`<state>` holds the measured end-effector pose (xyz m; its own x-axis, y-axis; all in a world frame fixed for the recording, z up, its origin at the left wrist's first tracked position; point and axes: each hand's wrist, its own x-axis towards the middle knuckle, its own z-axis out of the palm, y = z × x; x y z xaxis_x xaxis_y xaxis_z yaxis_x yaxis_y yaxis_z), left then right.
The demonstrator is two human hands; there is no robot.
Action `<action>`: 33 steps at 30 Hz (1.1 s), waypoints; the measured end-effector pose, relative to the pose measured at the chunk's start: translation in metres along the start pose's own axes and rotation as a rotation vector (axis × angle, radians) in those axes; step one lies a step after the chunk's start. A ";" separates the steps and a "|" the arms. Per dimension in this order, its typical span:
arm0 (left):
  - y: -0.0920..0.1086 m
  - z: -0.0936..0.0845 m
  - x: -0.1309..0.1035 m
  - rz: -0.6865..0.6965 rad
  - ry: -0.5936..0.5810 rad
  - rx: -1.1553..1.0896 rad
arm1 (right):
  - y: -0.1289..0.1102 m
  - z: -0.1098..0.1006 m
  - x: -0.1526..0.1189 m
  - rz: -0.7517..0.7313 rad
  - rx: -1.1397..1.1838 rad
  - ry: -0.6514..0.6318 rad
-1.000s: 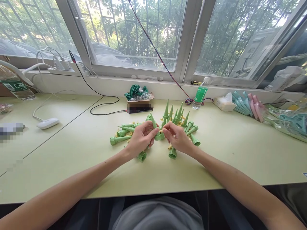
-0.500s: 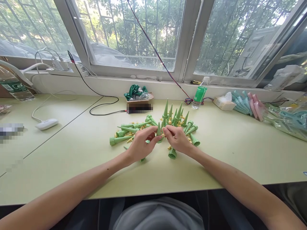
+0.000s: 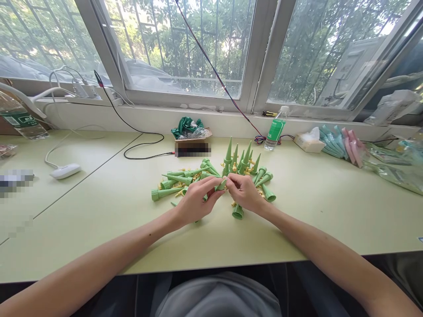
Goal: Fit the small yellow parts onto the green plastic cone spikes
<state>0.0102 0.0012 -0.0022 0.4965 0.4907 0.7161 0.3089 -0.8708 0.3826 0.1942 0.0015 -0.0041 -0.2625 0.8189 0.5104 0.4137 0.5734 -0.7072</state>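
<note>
Between the fingers of my left hand (image 3: 200,198) is a green cone (image 3: 220,185), tilted with its tip to the upper right. My right hand (image 3: 245,191) is closed in a pinch right beside the cone's tip; what its fingertips hold is too small to make out. Behind my hands several green spikes (image 3: 244,162) stand upright with yellow pieces among them. Loose green cones (image 3: 167,192) and yellow parts lie to the left. More cones (image 3: 268,193) lie on the right, and one cone (image 3: 237,211) sits just below my right hand.
A box with green wrapping (image 3: 190,130) stands behind the pile. Further right are a water bottle (image 3: 275,130), a tissue box (image 3: 309,141) and plastic bags (image 3: 380,163). A white mouse-like device (image 3: 65,171) and cables lie on the left of the table (image 3: 99,220).
The green cone in my left hand has gone from upright to tilted, its tip now near my right fingertips. The yellow piece between my hands no longer shows clearly.
</note>
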 end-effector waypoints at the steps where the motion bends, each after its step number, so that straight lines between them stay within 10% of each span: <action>1: 0.000 0.000 0.000 -0.016 0.008 -0.004 | 0.000 0.000 0.000 0.008 0.010 -0.005; 17: 0.009 -0.009 0.013 -0.591 0.057 -0.623 | 0.000 -0.005 -0.002 -0.080 -0.034 -0.002; 33: 0.011 -0.010 0.011 -0.612 0.004 -0.579 | 0.007 -0.006 0.000 -0.244 -0.119 -0.062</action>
<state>0.0110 -0.0033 0.0152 0.3738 0.8823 0.2860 0.0575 -0.3298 0.9423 0.2025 0.0050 -0.0057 -0.4184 0.6592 0.6248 0.4303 0.7497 -0.5028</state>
